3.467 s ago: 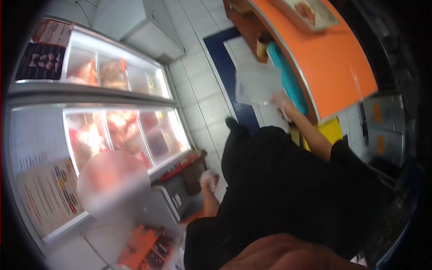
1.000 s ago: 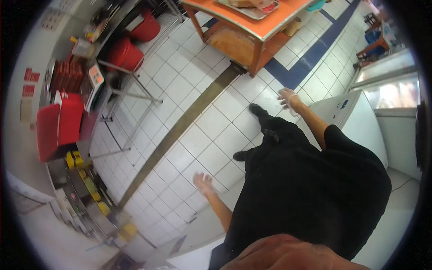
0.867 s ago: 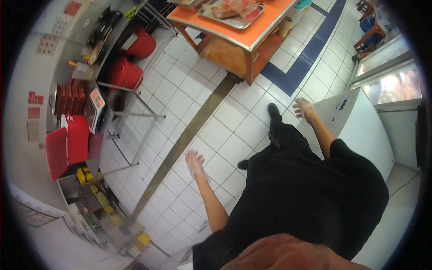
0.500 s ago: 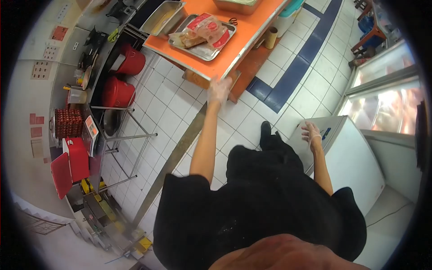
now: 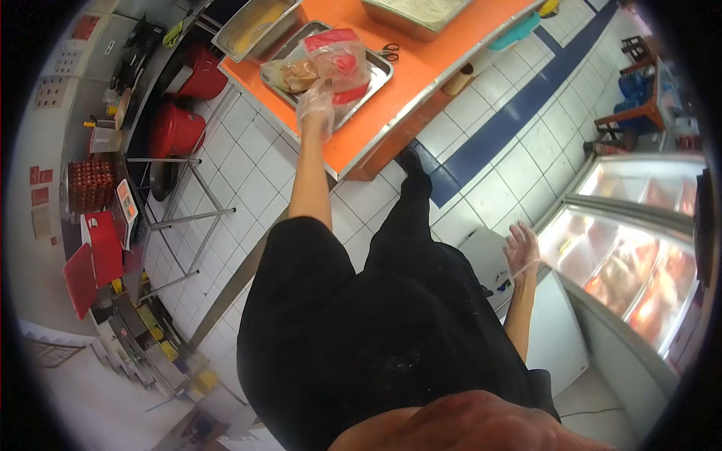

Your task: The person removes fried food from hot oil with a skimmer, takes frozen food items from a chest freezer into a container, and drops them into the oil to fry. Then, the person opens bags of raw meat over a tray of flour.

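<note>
My left hand (image 5: 316,109), in a clear plastic glove, reaches over the near edge of a metal tray (image 5: 383,69). Its fingertips meet a clear plastic bag with red print (image 5: 342,62); blur and the loose glove hide how the fingers are bent. Inside the bag sits something brown, like bread (image 5: 301,76). Out to the side, above the floor and near a white chest (image 5: 560,331), hangs my right hand (image 5: 521,250). It also wears a clear glove, its fingers are apart, and nothing is in it.
An orange table (image 5: 361,143) bears the tray, scissors (image 5: 389,52), a metal pan with yellow liquid (image 5: 252,34) and a pan of pale powder (image 5: 414,15). Red tubs (image 5: 177,129) and a metal stand (image 5: 192,218) are to the left. A lit glass display case (image 5: 624,263) is on the right.
My left hand has gone from the table's corner to the bag on the tray. My body has stepped closer to the table. My right hand stays out to the side, slightly lower.
</note>
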The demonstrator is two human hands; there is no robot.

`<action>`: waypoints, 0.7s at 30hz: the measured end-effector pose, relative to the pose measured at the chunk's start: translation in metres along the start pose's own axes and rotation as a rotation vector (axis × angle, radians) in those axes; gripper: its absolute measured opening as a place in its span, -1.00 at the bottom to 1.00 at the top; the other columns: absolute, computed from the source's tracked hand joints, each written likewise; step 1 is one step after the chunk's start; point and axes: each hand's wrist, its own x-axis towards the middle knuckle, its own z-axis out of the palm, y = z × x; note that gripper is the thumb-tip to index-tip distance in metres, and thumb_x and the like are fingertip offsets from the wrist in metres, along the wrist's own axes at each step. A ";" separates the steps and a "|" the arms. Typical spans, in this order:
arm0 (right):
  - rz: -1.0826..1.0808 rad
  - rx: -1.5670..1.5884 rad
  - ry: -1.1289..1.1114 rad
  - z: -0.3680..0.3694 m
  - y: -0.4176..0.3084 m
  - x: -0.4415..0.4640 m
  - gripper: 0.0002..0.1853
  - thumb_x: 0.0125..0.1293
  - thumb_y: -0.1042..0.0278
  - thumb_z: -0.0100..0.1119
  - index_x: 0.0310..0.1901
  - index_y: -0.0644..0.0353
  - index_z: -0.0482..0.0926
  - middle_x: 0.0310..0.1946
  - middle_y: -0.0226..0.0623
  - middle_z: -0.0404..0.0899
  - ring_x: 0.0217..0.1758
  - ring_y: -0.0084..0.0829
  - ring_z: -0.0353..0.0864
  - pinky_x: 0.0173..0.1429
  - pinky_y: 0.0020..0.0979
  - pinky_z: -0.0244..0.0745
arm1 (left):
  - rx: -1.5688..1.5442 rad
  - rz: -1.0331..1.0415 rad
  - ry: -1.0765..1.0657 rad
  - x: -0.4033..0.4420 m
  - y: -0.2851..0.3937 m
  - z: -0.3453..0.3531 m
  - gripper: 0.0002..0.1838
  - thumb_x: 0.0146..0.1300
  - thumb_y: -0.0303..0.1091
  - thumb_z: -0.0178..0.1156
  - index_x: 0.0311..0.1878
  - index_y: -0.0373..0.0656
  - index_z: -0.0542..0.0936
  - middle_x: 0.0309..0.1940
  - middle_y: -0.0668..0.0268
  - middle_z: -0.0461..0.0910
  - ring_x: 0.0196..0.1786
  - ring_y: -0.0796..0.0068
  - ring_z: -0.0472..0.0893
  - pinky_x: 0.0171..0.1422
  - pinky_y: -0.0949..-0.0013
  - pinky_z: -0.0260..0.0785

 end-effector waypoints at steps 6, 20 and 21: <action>-0.231 -0.652 -0.487 0.285 -0.097 0.098 -0.61 0.48 0.07 0.23 0.21 0.06 0.61 0.07 -0.32 0.64 -0.12 -0.43 0.64 -0.04 -0.38 0.57 | 0.278 -0.083 -0.066 0.031 0.006 -0.067 -0.53 0.34 0.00 0.23 0.27 0.12 0.63 0.18 0.10 0.67 0.22 -0.04 0.63 0.24 -0.02 0.48; -0.568 -2.182 -1.145 0.606 -0.004 0.183 -0.24 0.43 0.32 0.04 0.64 -0.16 0.09 0.27 -0.06 0.61 0.03 0.03 0.76 0.13 0.03 0.65 | 0.024 -0.470 0.170 0.194 -0.035 -0.074 -0.41 0.46 0.12 0.08 0.14 -0.24 0.71 0.01 -0.11 0.74 0.07 -0.07 0.73 0.14 0.01 0.53; -0.540 -2.112 -1.159 0.607 -0.010 0.183 -0.26 0.44 0.32 0.02 0.64 -0.16 0.10 0.28 -0.08 0.61 0.06 0.01 0.75 0.13 0.02 0.64 | -0.012 -0.411 0.221 0.196 -0.041 -0.070 -0.45 0.48 0.08 0.09 0.12 -0.24 0.71 -0.02 -0.08 0.75 0.03 -0.01 0.74 0.11 0.05 0.53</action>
